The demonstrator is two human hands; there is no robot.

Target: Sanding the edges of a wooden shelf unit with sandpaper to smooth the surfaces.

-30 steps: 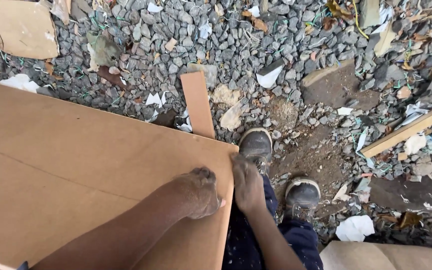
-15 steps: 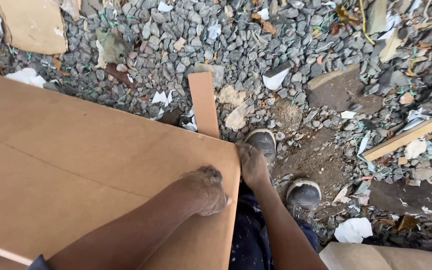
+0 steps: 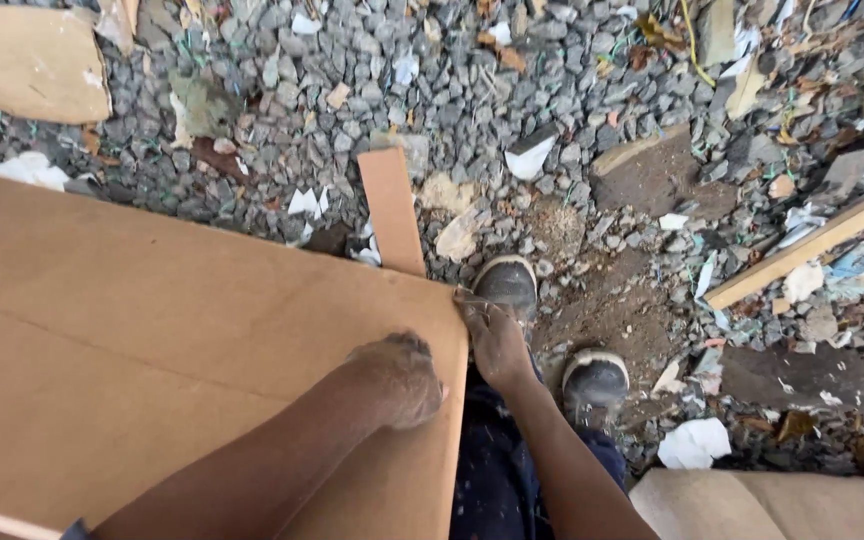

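Over littered gravel, the left hand rests curled, gripping nothing, on a brown fibreboard sheet, while the right hand pinches its near-right corner.

Grey gravel ground, scattered paper scraps, daylight

Single head camera looks steeply down, close over board and gravel.

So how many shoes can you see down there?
2. One shoe sits just past the big board's corner, by the right hand; the other shoe is nearer, to its right.
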